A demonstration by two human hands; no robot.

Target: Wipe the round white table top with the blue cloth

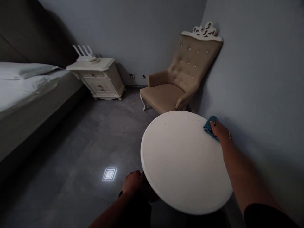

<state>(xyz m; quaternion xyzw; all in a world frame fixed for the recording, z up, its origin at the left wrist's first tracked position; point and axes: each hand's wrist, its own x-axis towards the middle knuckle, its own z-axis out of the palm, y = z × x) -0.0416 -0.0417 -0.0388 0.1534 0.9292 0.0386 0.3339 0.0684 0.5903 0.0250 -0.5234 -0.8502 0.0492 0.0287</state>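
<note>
A round white table [185, 158] fills the lower middle of the view. On its far right edge, by the wall, my right hand [218, 128] is closed over a folded blue cloth [210, 125] that touches the tabletop. My left hand [133, 181] is low beside the table's left edge, its fingers curled. Whatever it grips, if anything, is hidden in the dark area under the tabletop. A few tiny dark specks show near the table's far edge.
Behind the table stands a brown tufted armchair [163, 95] against the grey wall [256, 69]. A cream nightstand [102, 82] bears a white router [86, 57] with several antennas. The bed [30, 91] runs along the left. A bright square pattern [109, 174] shows on the grey floor.
</note>
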